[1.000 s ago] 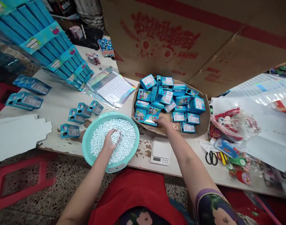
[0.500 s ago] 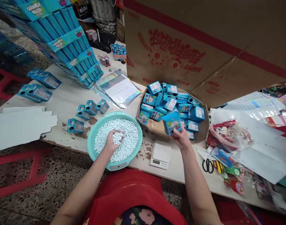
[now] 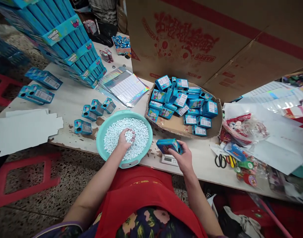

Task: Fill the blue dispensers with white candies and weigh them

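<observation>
Scooping: left hand (image 3: 125, 140) cupped in white pellets (image 3: 139, 132) filling teal basin (image 3: 102, 132) at desk (image 3: 69, 102) front edge | right hand (image 3: 182, 158) pinching blue box (image 3: 168, 146) beside basin | cardboard tray (image 3: 217, 127) holds blue boxes (image 3: 183, 100)

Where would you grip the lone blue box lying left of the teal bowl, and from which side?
Take the lone blue box across its two long sides, coming from above. It lies flat on the table, apart from the three boxes behind it and the teal bowl, so fingers probably fit on both sides.
</observation>
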Motion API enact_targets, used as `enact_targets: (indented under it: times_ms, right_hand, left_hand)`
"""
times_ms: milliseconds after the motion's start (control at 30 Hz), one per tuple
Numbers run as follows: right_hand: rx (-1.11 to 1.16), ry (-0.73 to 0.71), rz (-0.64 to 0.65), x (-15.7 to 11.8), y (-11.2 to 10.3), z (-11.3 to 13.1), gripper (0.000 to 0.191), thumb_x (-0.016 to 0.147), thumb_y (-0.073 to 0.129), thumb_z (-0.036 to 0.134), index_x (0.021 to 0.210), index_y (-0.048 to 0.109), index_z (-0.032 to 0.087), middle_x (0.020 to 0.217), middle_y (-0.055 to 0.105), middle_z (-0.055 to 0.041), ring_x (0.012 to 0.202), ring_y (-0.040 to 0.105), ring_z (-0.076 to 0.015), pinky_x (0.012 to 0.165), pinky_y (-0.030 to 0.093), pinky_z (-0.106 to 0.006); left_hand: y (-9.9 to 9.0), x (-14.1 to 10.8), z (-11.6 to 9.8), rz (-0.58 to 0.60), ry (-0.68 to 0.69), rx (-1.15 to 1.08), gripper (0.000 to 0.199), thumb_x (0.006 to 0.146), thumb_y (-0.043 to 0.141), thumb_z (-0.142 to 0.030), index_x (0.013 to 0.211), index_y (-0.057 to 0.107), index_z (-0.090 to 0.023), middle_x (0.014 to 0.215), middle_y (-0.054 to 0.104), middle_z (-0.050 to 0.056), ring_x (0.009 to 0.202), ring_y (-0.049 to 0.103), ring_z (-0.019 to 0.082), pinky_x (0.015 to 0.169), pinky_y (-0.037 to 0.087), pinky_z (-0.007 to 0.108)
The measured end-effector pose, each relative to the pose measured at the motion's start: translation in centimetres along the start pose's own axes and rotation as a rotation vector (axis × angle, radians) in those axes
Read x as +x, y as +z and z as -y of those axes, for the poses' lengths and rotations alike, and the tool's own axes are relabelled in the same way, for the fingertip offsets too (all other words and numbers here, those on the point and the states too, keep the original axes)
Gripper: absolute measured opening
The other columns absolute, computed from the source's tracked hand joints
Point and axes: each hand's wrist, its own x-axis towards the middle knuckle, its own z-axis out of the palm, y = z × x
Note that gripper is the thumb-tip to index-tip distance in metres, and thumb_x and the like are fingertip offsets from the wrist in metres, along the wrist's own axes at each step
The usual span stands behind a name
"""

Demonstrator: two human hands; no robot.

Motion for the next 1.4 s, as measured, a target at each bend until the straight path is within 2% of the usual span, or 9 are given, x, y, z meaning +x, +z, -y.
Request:
enact_targets:
  times_ms: [233, 400, 533, 800, 900, 1000, 1167, 1267, 1400]
  right_hand:
    - [-0.036, -0.005, -0.036, -1.5, 2.6, -0.4, 0.056, 0.055, 0.082, 0.045, 0.102, 0.063, 0.021, 0.091, 0.066, -0.0020, 0.080, 0.059, -0.0187, 0.077, 0.050, -0.033]
    - [0.000, -0.019, -0.116, -1.2, 2.8, -1.2, 0.050, 0.057, 0.081, 0.046, 0.093, 0.058, 0.020, 0.085, 0.062, 0.0000, 0.077, 0.057, -0.0166, 0.073, 0.047, -0.029]
    - [-0.093, -0.101, -0.191, -1.5, 4.1, -4.5, 0.044, 0.065, 0.075, 0.044, 0.092, 0.050, 0.021, 0.089, 0.057, -0.0013, 0.083, 0.056, -0.0177, 0.078, 0.048, -0.031]
    - [-0.349, -0.413, -0.145, -0.5, 11.2, -13.0, 0.032, 0.091, 0.044, 0.031, 0.121, 0.049, 0.021, 0.130, 0.041, -0.0163, 0.127, 0.041, -0.0262, 0.103, 0.039, -0.048]
    - [-0.419, -0.451, -0.041, -1.6, 10.8, -14.0, 0.042, 0.087, 0.056, 0.030, 0.127, 0.047, 0.023, 0.141, 0.029, -0.0155, 0.133, 0.034, -0.0290, 0.104, 0.041, -0.050]
    - [-0.487, -0.481, 0.108, -2.4, 8.3, -13.2, 0.068, 0.080, 0.065, 0.026, 0.141, 0.033, 0.025, 0.148, 0.019, -0.0152, 0.136, 0.031, -0.0307, 0.106, 0.040, -0.052]
    - [-0.509, -0.607, 0.433, 1.2, 4.5, -10.6, 0.077, 0.075, 0.055, 0.011, 0.144, 0.027, 0.026, 0.151, 0.021, -0.0125, 0.142, 0.023, -0.0292, 0.110, 0.033, -0.053]
    - [-0.523, -0.665, 0.701, 4.7, 4.3, -9.7, 0.066, 0.069, 0.054, 0.006, 0.132, 0.045, 0.023, 0.145, 0.038, -0.0113, 0.141, 0.024, -0.0306, 0.109, 0.031, -0.055]
    - [-0.517, -0.566, 0.794, 5.3, 3.9, -9.2, 0.027, 0.073, 0.063, 0.015, 0.099, 0.061, 0.022, 0.102, 0.063, -0.0072, 0.103, 0.058, -0.0257, 0.087, 0.048, -0.041]
  left_hand:
    - [0.3, -0.4, 0.8, -0.034, -0.034, 0.013, 0.009, 0.076, 0.053, -0.025, 0.076, 0.048, -0.018, 0.061, 0.050, 0.000, 0.041, 0.043, 0.008, 0.033, 0.025, 0.015]
    - [-0.6, -0.6, 1.0, -0.050, 0.011, 0.012, 0.011, 0.075, 0.055, -0.027, 0.074, 0.047, -0.019, 0.060, 0.049, -0.001, 0.040, 0.041, 0.008, 0.033, 0.024, 0.016]
    - [-1.5, -1.1, 1.1, -0.056, 0.028, 0.010, 0.012, 0.073, 0.056, -0.027, 0.074, 0.047, -0.019, 0.059, 0.049, -0.001, 0.040, 0.041, 0.008, 0.034, 0.024, 0.016]
    - [-1.9, -0.6, 1.5, -0.094, 0.010, 0.043, 0.012, 0.073, 0.057, -0.027, 0.075, 0.049, -0.018, 0.060, 0.051, 0.001, 0.041, 0.042, 0.009, 0.033, 0.024, 0.017]
    - [-1.9, -0.5, 1.2, -0.105, -0.013, 0.053, 0.012, 0.074, 0.057, -0.027, 0.074, 0.048, -0.019, 0.060, 0.050, 0.000, 0.041, 0.043, 0.009, 0.033, 0.025, 0.016]
    - [-2.0, -0.5, 0.9, -0.120, -0.021, 0.056, 0.013, 0.074, 0.056, -0.027, 0.074, 0.047, -0.019, 0.060, 0.049, 0.000, 0.041, 0.044, 0.009, 0.033, 0.025, 0.016]
    - [-2.1, -0.5, 0.9, -0.135, -0.032, 0.047, 0.013, 0.073, 0.057, -0.027, 0.074, 0.048, -0.018, 0.060, 0.050, 0.001, 0.040, 0.044, 0.009, 0.033, 0.025, 0.017]
    - [-2.2, -0.4, 0.9, -0.132, -0.040, 0.032, 0.012, 0.073, 0.056, -0.027, 0.073, 0.048, -0.018, 0.059, 0.051, 0.001, 0.040, 0.043, 0.009, 0.032, 0.024, 0.017]
    - [-2.2, -0.2, 0.8, -0.141, -0.034, -0.001, 0.013, 0.070, 0.057, -0.027, 0.072, 0.047, -0.018, 0.064, 0.055, 0.003, 0.043, 0.047, 0.009, 0.033, 0.026, 0.016]
